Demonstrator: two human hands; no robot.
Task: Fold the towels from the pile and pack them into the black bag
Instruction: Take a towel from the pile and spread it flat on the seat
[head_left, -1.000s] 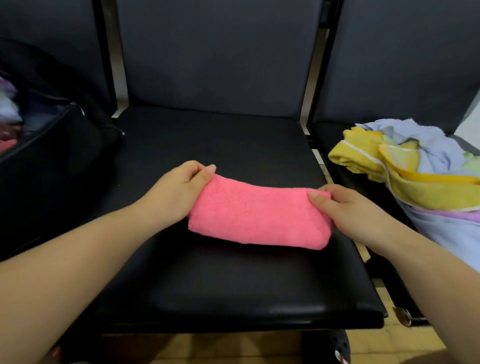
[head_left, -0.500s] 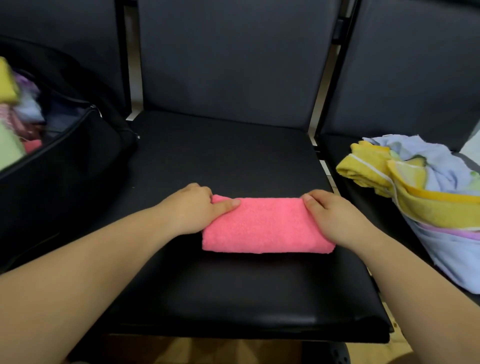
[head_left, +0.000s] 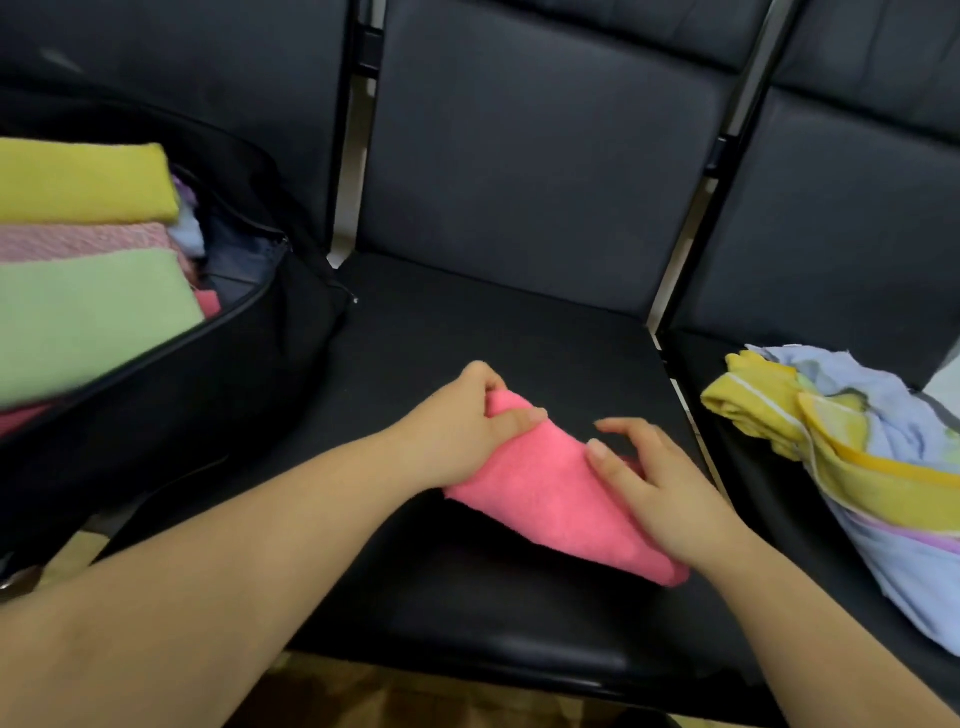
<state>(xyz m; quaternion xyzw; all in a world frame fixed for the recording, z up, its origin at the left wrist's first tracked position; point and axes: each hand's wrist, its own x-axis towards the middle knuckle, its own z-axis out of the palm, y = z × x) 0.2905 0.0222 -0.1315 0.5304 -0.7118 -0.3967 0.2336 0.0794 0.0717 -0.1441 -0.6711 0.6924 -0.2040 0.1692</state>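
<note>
A folded pink towel (head_left: 550, 493) lies slanted on the middle black seat (head_left: 519, 338). My left hand (head_left: 462, 431) grips its far left end, thumb on top and fingers curled behind. My right hand (head_left: 654, 488) rests on the towel's right part with fingers spread and relaxed. The black bag (head_left: 182, 374) stands open on the left seat, holding folded yellow (head_left: 83, 182), pink and green (head_left: 88, 317) towels. The pile of unfolded towels (head_left: 852, 457), yellow and pale blue, lies on the right seat.
Dark seat backs rise behind all three seats, with metal frame gaps between them. The seat's front edge is near my forearms, and a tan floor shows below.
The towel has turned from lying level to slanting, its left end lifted toward the bag by my left hand. My right hand has loosened its hold. The view has swung left, showing more of the bag.
</note>
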